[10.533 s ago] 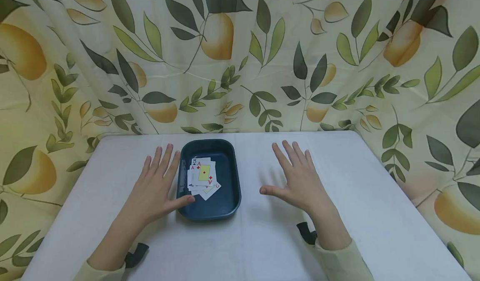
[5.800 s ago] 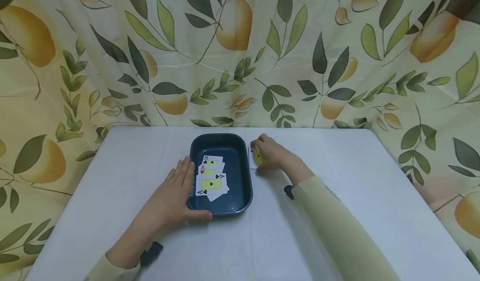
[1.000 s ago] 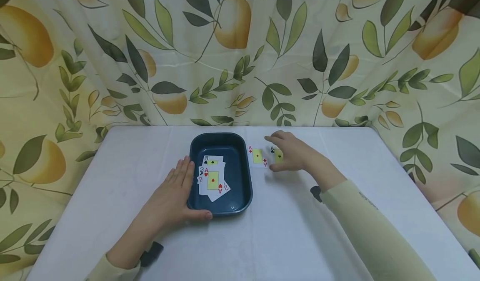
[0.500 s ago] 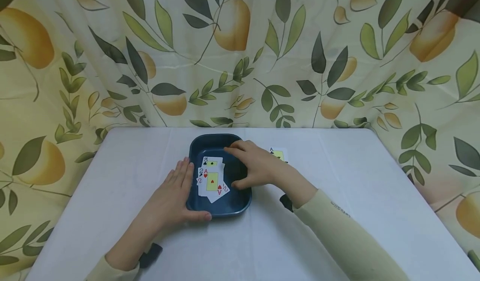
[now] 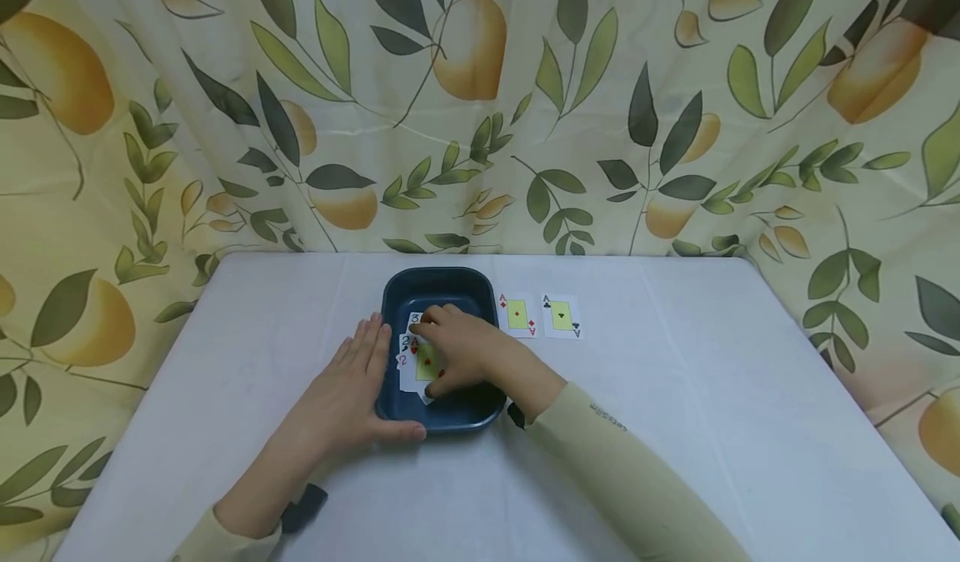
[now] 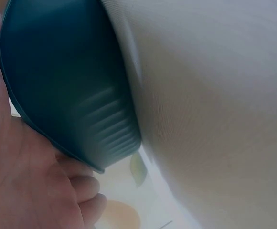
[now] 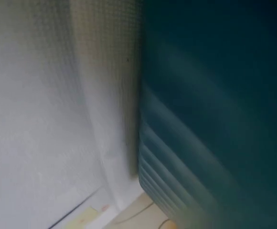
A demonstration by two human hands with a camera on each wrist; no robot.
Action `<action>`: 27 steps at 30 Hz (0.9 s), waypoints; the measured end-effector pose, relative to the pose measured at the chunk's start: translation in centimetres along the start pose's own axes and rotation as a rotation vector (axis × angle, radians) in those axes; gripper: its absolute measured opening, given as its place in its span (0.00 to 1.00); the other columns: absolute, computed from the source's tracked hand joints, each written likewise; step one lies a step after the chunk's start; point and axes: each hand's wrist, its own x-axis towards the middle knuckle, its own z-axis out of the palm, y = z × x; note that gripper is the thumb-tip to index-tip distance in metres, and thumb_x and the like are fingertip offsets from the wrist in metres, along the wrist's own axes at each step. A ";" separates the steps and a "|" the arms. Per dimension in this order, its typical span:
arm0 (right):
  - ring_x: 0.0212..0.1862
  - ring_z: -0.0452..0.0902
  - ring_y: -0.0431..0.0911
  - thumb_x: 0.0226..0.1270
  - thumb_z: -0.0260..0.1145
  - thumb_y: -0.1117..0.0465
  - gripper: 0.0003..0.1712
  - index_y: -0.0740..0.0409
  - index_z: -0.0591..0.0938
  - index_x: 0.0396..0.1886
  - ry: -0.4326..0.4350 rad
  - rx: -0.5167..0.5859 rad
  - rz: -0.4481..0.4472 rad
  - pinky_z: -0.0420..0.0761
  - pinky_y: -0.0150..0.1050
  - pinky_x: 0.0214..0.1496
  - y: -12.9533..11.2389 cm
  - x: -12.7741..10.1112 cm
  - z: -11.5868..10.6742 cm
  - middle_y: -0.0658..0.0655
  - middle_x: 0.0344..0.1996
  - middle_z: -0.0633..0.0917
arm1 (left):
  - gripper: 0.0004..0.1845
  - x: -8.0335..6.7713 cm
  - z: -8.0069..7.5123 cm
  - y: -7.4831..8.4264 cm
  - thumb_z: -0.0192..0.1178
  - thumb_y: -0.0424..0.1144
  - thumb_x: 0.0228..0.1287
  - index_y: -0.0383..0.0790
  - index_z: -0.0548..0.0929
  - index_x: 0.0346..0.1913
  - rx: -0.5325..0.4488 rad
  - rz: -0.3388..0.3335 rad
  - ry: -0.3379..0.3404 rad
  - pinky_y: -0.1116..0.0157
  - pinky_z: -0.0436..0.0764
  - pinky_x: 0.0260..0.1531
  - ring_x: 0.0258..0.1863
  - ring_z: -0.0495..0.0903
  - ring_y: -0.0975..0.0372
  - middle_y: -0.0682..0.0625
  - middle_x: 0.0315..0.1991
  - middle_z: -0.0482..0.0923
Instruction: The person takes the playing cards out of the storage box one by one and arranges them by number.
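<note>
Two aces, the ace of diamonds (image 5: 517, 315) and the ace of clubs (image 5: 562, 316), are already laid out just right of the dark tray (image 5: 401, 291). Several cards (image 5: 411, 353) remain inside it; the top one is being pinched by the right hand (image 5: 457, 353), while the tray's left wall is steadied by the flat, straight-fingered left hand (image 5: 348, 387).

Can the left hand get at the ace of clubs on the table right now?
Probably not easily: the left hand rests against the tray's left wall, and the tray, the right hand and the ace of diamonds lie before the ace of clubs.

Soft, even light gives the head view faint shadows; both wrist views (very close) are blurred.
</note>
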 end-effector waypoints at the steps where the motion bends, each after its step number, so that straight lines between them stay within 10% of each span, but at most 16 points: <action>1: 0.63 0.68 0.47 0.48 0.77 0.36 0.53 0.49 0.71 0.72 -0.011 -0.012 0.007 0.74 0.46 0.68 -0.1 0.2 0.1 0.54 0.66 0.73 | 0.76 0.0 0.0 0.0 0.58 0.85 0.38 0.31 0.48 0.79 0.000 0.001 0.000 0.46 0.50 0.75 0.80 0.40 0.46 0.37 0.81 0.38; 27: 0.58 0.71 0.47 0.47 0.78 0.37 0.49 0.49 0.75 0.69 -0.069 -0.086 0.057 0.75 0.46 0.67 -0.2 1.5 0.6 0.54 0.61 0.77 | 0.76 -0.1 -0.1 0.2 0.59 0.84 0.39 0.31 0.47 0.79 -0.003 0.006 0.006 0.47 0.51 0.76 0.80 0.39 0.46 0.37 0.81 0.37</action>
